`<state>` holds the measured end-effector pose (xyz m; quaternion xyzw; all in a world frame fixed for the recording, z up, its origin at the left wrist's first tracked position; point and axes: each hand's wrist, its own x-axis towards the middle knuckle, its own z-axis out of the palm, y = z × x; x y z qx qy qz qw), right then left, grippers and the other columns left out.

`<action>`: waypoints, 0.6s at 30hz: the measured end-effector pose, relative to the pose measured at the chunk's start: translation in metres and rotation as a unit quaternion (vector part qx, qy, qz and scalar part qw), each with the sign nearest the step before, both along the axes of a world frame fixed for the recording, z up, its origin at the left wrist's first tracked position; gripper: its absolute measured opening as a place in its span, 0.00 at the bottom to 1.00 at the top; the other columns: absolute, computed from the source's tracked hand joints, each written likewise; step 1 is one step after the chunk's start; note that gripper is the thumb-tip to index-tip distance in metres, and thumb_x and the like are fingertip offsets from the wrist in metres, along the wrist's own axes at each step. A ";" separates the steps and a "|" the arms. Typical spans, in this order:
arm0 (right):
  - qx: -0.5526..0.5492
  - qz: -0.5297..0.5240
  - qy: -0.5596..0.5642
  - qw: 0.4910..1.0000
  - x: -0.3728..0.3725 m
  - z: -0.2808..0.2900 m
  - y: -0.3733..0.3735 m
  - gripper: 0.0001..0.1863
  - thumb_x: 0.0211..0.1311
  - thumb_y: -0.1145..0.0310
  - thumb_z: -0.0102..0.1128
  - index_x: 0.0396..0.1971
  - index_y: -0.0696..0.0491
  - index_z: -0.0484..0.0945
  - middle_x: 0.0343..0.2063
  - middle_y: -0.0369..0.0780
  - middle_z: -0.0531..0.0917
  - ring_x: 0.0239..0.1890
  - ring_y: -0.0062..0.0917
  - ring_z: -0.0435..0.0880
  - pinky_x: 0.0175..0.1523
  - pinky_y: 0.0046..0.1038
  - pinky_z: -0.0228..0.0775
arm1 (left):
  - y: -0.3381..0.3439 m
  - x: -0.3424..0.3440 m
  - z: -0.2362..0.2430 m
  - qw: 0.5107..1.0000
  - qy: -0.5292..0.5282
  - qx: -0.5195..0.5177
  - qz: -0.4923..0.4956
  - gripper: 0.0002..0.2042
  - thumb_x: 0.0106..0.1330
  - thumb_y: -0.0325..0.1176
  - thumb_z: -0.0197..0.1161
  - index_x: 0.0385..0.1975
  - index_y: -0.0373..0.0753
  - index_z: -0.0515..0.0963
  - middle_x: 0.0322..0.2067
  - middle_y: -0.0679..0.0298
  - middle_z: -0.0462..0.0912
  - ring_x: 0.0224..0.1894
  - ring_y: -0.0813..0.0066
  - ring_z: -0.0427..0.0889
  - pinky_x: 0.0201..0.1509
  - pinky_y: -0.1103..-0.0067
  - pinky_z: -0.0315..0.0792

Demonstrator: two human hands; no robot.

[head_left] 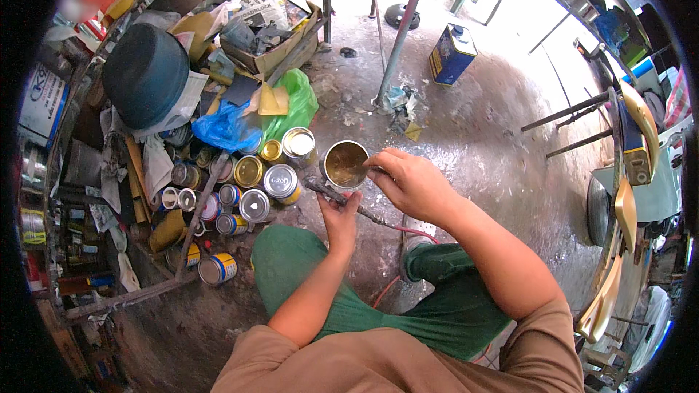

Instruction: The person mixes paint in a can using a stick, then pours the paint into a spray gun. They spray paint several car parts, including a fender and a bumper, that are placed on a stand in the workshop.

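My left hand (339, 220) is wrapped round a dark, paint-stained spray gun (326, 191), held in front of my knees. At the gun's far side sits an open metal cup (345, 154) with brownish liquid in it. My right hand (409, 180) is at the cup's right rim, fingertips pinched together and reaching just inside. Whatever they hold, if anything, is too small to make out. From the gun a hose (415, 231) runs off to the right, turning reddish near my leg.
Several paint cans (280, 183) crowd the floor at left, beside green (297, 102) and blue plastic bags (227, 127). A dark tub (145, 76) and a cardboard box of scraps (291, 51) stand farther back. Ahead are a metal post (403, 33) and a blue rectangular tin (451, 58).
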<state>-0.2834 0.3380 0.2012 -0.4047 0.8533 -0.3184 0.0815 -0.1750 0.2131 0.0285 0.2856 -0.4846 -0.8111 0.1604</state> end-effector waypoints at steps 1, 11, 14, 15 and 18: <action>-0.007 0.011 -0.010 1.000 0.001 0.004 0.000 0.10 0.64 0.69 0.61 0.44 0.54 0.79 0.38 0.46 0.82 0.39 0.45 0.84 0.42 0.42 0.77 | 0.001 0.000 0.000 1.000 0.015 0.011 0.008 0.35 0.63 0.21 0.69 0.67 0.37 0.55 0.41 0.66 0.74 0.44 0.77 0.75 0.53 0.77 0.76; 0.007 -0.025 0.057 0.998 -0.005 0.006 -0.003 0.10 0.65 0.68 0.62 0.45 0.54 0.79 0.38 0.45 0.83 0.40 0.44 0.84 0.43 0.41 0.77 | -0.002 -0.001 -0.002 1.000 0.012 0.016 0.002 0.39 0.63 0.19 0.68 0.70 0.37 0.51 0.46 0.62 0.74 0.46 0.75 0.76 0.55 0.75 0.79; -0.008 -0.032 -0.006 0.999 0.002 -0.003 -0.004 0.10 0.65 0.68 0.62 0.44 0.54 0.79 0.37 0.45 0.83 0.40 0.44 0.84 0.44 0.41 0.77 | 0.000 -0.002 0.000 0.999 0.037 0.023 0.017 0.39 0.63 0.18 0.68 0.70 0.37 0.51 0.45 0.62 0.74 0.44 0.75 0.76 0.55 0.75 0.79; -0.019 -0.024 -0.010 0.999 0.003 -0.001 -0.004 0.10 0.65 0.68 0.62 0.43 0.54 0.79 0.37 0.45 0.83 0.41 0.44 0.84 0.44 0.41 0.77 | 0.001 -0.002 0.001 0.999 0.033 0.021 0.019 0.39 0.63 0.19 0.68 0.70 0.37 0.51 0.44 0.62 0.74 0.44 0.75 0.77 0.55 0.75 0.78; -0.025 0.004 -0.010 1.000 0.000 0.007 0.001 0.09 0.65 0.68 0.62 0.43 0.54 0.80 0.37 0.44 0.83 0.41 0.43 0.84 0.43 0.41 0.77 | 0.002 -0.001 0.004 1.000 0.014 -0.002 0.019 0.39 0.63 0.19 0.69 0.70 0.37 0.51 0.44 0.62 0.74 0.44 0.75 0.77 0.54 0.75 0.78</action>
